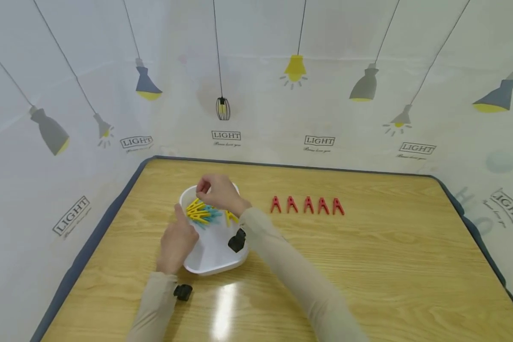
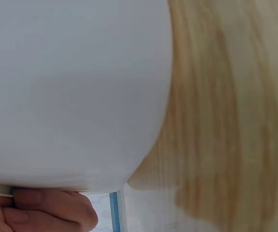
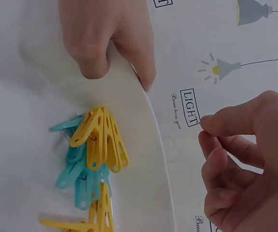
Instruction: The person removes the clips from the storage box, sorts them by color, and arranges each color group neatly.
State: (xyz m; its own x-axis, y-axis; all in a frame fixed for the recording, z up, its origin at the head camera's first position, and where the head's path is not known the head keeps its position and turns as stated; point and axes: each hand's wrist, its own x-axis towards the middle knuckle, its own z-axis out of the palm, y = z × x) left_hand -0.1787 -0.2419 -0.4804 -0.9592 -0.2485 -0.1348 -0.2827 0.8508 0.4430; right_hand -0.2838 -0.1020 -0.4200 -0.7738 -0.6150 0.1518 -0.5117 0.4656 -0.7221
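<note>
A white basin [image 1: 215, 251] stands left of the middle of the table. My left hand [image 1: 178, 240] grips its left rim, the thumb inside the wall; left-hand fingers [image 2: 52, 210] show against the outer side in the left wrist view. Inside lie yellow clothespins [image 3: 100, 137] and teal clothespins [image 3: 83, 179], heaped towards the far left wall. Above the basin's far part is my right hand [image 1: 222, 192], its fingers curled and thumb tip against the index finger. Nothing shows between those fingertips. The right forearm crosses over the basin's right side and hides part of it.
Several red clothespins [image 1: 308, 205] stand in a row on the wooden table [image 1: 389, 247], right of the basin. A whitish sheet [image 1: 261, 104] printed with lamps and lettering rises behind the table and along both sides. Dark trim borders the tabletop.
</note>
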